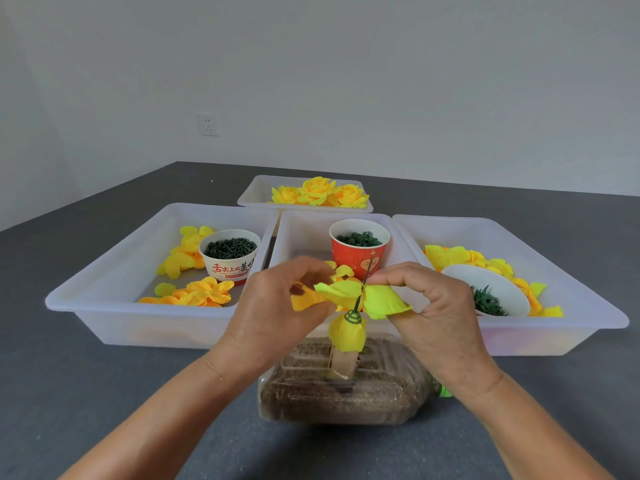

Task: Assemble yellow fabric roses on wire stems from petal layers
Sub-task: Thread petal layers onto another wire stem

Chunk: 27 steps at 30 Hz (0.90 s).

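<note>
Nearest you, the sand-filled bottle [341, 382] props the bud [347, 332] at 6 o'clock. Both hands pinch a petal layer [349, 296], left hand [277, 306] at 9, right hand [429, 306] at 3; slide it squarely down the wire stem [364, 285].

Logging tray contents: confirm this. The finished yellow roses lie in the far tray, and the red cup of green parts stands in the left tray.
Wrong tray. The head view shows the red cup in the middle tray; the left tray holds a white printed cup. The finished roses do lie in the far tray.
</note>
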### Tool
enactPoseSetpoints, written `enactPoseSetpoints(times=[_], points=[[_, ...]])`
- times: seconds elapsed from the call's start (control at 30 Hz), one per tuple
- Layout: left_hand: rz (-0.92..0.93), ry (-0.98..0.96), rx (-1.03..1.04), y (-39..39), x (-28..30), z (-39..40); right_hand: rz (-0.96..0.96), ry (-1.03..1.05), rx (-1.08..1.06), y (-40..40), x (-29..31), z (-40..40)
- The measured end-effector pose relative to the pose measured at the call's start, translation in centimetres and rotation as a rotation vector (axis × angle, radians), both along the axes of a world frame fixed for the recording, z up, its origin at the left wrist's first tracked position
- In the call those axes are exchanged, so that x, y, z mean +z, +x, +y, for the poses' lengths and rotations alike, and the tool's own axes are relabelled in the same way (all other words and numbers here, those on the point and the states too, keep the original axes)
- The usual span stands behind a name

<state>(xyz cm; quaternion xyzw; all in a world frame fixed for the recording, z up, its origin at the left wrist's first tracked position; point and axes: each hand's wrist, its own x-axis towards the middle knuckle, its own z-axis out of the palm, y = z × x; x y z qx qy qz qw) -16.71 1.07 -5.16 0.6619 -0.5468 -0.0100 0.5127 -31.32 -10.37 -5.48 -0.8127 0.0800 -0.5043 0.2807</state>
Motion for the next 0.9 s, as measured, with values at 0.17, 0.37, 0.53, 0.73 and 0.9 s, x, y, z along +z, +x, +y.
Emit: enactPoseSetpoints(times=[0.17,0.37,0.53,0.73,0.9], points=[[0.057,0.273,-0.004,0.1,-1.3,0.6,0.036,0.097,0.001,0.0,0.1,0.2],[0.227,0.398,-0.057,-0.2,-1.3,0.9,0.077,0.123,-0.014,-0.2,-0.1,0.4],[0.515,0.337,-0.047,-0.3,-1.1,1.0,0.073,0.119,-0.018,-0.2,0.1,0.5],[0.849,0.323,-0.116,0.1,-0.6,1.2,0.071,0.113,-0.021,-0.2,0.1,0.6],[1.05,0.385,-0.184,0.4,-0.4,1.1,0.073,0.11,-0.019,-0.2,0.1,0.5]])
